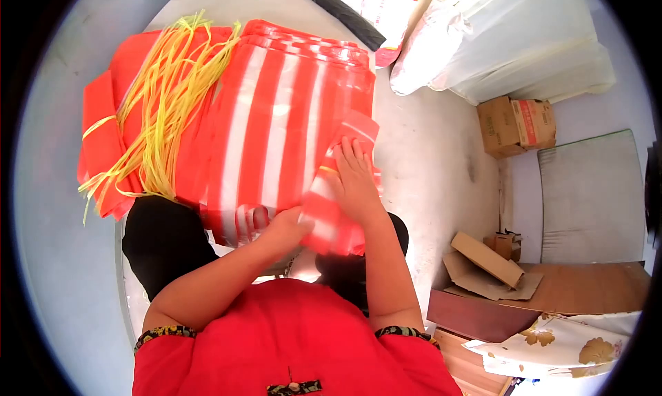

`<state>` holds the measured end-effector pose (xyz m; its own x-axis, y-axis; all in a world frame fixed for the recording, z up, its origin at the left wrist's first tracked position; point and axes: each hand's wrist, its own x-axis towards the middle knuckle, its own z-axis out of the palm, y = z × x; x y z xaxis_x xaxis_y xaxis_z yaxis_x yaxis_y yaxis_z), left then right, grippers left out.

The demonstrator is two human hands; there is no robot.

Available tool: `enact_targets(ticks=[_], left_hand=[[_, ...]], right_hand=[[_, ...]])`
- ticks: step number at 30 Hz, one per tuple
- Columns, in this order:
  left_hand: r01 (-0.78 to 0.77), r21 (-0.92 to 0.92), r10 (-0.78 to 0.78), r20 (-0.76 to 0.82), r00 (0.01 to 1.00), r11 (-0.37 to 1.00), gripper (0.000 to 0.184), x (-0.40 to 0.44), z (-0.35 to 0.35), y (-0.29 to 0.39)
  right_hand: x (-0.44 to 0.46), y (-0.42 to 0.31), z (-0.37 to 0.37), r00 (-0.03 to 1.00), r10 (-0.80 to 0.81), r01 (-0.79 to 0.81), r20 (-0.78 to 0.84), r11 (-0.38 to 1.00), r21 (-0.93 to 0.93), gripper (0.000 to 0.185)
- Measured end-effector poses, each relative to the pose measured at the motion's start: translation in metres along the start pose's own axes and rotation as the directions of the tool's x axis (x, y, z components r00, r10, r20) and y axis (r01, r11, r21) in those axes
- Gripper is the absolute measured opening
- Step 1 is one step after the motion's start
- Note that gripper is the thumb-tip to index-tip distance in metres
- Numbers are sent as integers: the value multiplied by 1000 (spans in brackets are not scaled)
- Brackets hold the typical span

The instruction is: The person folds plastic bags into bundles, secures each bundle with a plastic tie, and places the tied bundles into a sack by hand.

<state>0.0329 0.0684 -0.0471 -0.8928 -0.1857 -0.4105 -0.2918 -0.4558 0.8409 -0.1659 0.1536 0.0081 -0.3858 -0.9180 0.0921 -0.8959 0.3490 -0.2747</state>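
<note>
A stack of red-and-white striped plastic bags point(256, 120) lies flat in front of me, with loop handles at its near edge. Over its right side is a narrow folded bundle of striped bags point(324, 220), with a thin yellow band across it. My left hand point(284, 232) has its fingers closed at the bundle's lower left edge, somewhat blurred. Flat on the bundle's upper part rests my right hand point(355, 182), fingers stretched out. Yellow plastic strips point(169, 106) lie loose over the stack's left side. Beside them is a folded red bundle point(103, 141) tied with a yellow strip.
A dark rolled item point(347, 18) and white sacks point(431, 44) lie beyond the stack. To the right are a cardboard box point(507, 127), a leaning board point(589, 196), flattened cardboard point(493, 268) on a brown cabinet point(476, 317), and a flowered cloth point(558, 344).
</note>
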Motion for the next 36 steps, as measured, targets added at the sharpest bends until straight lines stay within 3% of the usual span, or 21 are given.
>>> enact_targets(ticks=[3,9,14,18,24,27,30,33,35,36], left_hand=[[-67,-32,67,-18,998,997,33,3,-1,-12],[-14,72,15,-19,1000,997,32,-1,-6,-7],[46,69,-50,47,998,997,31,2,-13,-16],[44,95,-50,65,997,994,29,3,-15,-20],[26,65,-29,50,998,998,29,-2,-12,-13],[1,61,-5,60,998,998,29,-2,-13,-16],[9,4,-9,56,998,1000,30,-4,-10,-13],[30,5,-30,95,995,1000,30,-11,-2,-9],[99,22,-101,101,990,995,32,-25,7,13],[131,36,-134,106,985,991,33,-28,12,21]], right_hand=[[22,14,5,999,35,-33,41,998,-46,68],[52,9,-6,971,219,-213,99,975,-69,91],[70,29,7,980,196,-196,10,980,-47,94],[84,36,7,947,317,-316,45,948,-16,96],[98,48,7,927,374,-372,-13,925,77,89],[100,61,10,895,436,-418,-92,893,170,77],[77,72,12,842,397,-349,-364,917,194,65],[20,63,-13,827,337,-233,-451,934,271,62],[-26,28,-45,838,535,-367,-109,699,614,64],[-48,19,-43,855,518,-404,11,653,640,69]])
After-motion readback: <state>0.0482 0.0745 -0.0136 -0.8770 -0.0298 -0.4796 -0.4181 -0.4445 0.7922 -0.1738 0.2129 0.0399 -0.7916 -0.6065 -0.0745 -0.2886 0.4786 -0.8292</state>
